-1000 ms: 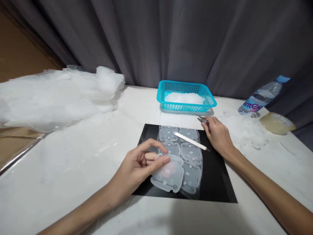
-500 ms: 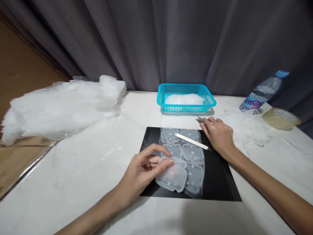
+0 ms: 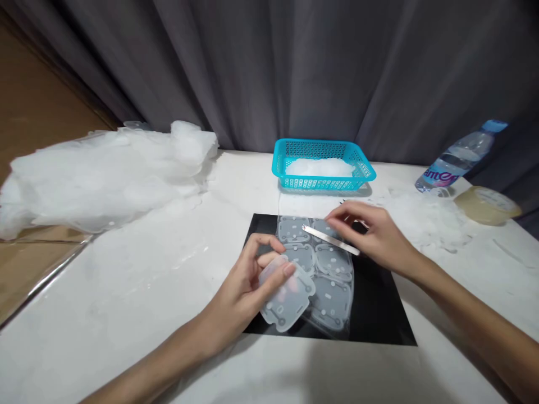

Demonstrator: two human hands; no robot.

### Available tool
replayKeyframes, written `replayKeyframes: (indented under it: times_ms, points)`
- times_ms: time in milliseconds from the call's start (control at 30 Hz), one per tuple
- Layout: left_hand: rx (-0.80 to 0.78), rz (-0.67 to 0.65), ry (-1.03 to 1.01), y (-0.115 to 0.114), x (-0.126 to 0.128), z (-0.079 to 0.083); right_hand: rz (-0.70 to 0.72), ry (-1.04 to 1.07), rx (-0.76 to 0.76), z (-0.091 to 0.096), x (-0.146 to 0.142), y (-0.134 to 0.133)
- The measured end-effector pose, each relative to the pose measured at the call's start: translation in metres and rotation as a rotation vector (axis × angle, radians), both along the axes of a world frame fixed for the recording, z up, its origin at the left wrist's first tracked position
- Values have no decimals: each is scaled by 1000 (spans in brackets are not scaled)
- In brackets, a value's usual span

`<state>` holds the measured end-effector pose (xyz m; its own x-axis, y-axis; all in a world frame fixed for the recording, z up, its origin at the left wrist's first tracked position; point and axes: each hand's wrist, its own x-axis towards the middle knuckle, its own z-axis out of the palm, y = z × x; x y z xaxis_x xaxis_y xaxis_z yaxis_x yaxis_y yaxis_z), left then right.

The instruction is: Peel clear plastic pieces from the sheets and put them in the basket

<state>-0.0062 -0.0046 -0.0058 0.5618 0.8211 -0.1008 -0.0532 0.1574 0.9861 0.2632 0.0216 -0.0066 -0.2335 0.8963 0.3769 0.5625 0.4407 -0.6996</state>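
Pinched between the thumb and fingers of my left hand [image 3: 248, 286] is a frosted, translucent plastic piece [image 3: 290, 303] with rounded corners and notched edges, tilted above the mat. My right hand [image 3: 377, 235] hovers palm down over the mat's far right part, fingers loosely bent, with nothing visible in them. Just beneath its fingertips a white pencil [image 3: 330, 240] lies slanted across similar frosted pieces [image 3: 332, 303], set in two columns under clear film. These rest on a black mat [image 3: 374, 320]. Behind my right hand, a small metal tool [image 3: 343, 202] is mostly hidden.
A turquoise basket [image 3: 324, 182] with white pieces stands at the back. To the left lies a large heap of white, filmy material [image 3: 105, 174]. Clear scraps [image 3: 438, 221], a tilted water bottle [image 3: 458, 160] and a tape roll [image 3: 488, 206] are at the right.
My right hand has let go of the metal tool and moved left and nearer, over the pencil. My left hand has turned the frosted piece and shifted it slightly left.
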Motion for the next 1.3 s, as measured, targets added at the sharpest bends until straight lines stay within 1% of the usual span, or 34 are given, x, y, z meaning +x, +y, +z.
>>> replayKeyframes:
  times_ms: [33, 67, 133, 200, 300, 433, 500, 600, 667, 733, 867, 1033, 1100, 1233, 1300]
  points:
    - [-3, -6, 7, 0, -1, 0, 152, 61, -124, 9, -9, -7]
    - [-8, -10, 10, 0, -1, 0, 240, 110, -207, 17, -18, -14]
    - [-18, -18, 1, 0, -1, 0, 313, 171, -324, 28, -31, -26]
    - [-22, -14, -33, 0, 0, 1, 308, 220, -414, 33, -39, -35]
    - [-32, -2, -83, 2, 1, 3, 254, 308, -506, 34, -45, -41]
    - [-69, 48, -106, 4, 2, 4, 147, 467, -548, 33, -52, -44]
    - [-122, 96, -104, 5, 3, 4, 107, 545, -526, 31, -56, -45]
    - [-260, 141, -121, 2, 6, 4, 64, 624, -462, 27, -61, -49]
    - [-341, 124, -179, 0, 8, 5, 35, 654, -409, 24, -65, -52]
    - [-382, 93, -239, -3, 10, 6, 17, 665, -360, 21, -69, -56]
    - [-384, 74, -266, -5, 9, 7, 19, 644, -323, 19, -72, -61]
    - [-329, 96, -168, -2, 4, 5, 70, 543, -285, 20, -67, -58]
    - [-307, 92, -151, -2, 2, 5, 81, 451, -214, 21, -64, -57]
    - [-290, 92, -161, -2, 2, 3, 67, 242, -3, 22, -59, -56]
    - [-289, 82, -173, -2, 2, 2, 81, 192, 40, 23, -58, -56]
